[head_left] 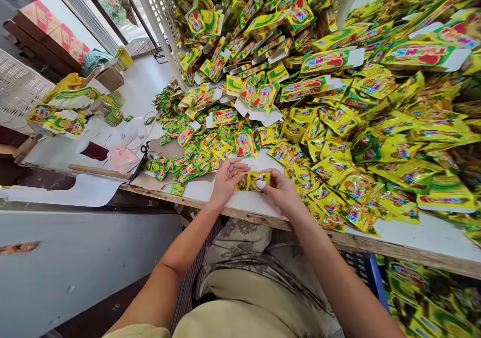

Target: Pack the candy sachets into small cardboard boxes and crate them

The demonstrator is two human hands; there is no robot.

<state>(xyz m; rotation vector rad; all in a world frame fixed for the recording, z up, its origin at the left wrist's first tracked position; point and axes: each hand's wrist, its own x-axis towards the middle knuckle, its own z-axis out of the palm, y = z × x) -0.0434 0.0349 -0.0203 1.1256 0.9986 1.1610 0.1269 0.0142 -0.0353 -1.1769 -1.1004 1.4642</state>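
Above the table's front edge, my right hand [281, 192] pinches a small yellow sachet [256, 176] between thumb and fingers. Something white covers the tip of that thumb. On the sachet's left side, my left hand [226, 182] has its thumb and fingers closed on a yellow packet edge; whether this is the same sachet or a second one I cannot tell. Just beyond my hands lies a printed TWINS packet [246, 143]. Loose yellow sachets [332, 167] spread to the right of my right hand. Small green packets [184, 170] lie left of my left hand.
A large heap of yellow cartons [263, 37] spills from a white crate [160, 22] at the back. Black scissors [142, 158], a pink bag [122, 157] and a dark red cylinder [93, 150] lie at left. A blue crate [370, 278] stands below the table's wooden edge [406, 250].
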